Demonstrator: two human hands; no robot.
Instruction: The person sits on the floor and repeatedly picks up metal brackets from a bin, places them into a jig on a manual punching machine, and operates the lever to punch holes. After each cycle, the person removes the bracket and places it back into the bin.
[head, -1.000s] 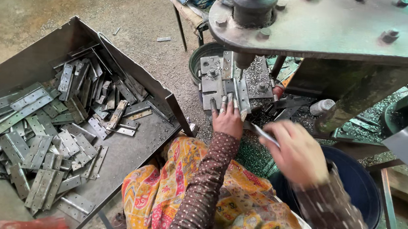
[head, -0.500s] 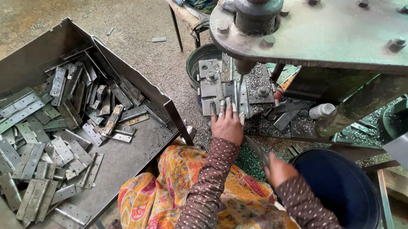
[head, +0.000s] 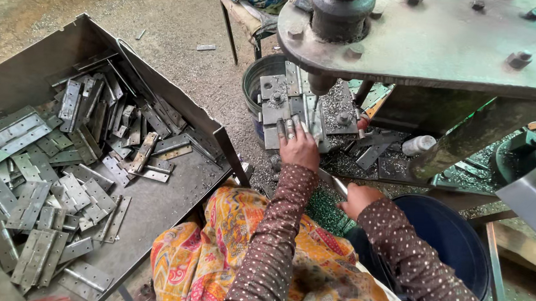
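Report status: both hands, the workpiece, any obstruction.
Left hand flat on metal piece under press ram. Right hand closed on thin metal strip. Nothing between hands and fixture.

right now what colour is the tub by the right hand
Dark blue tub, beside the right hand; head view.

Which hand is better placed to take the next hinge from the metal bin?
Likely the left hand: it is on the side of the bin, though resting on the press fixture. The right hand holds a strip over the blue tub.
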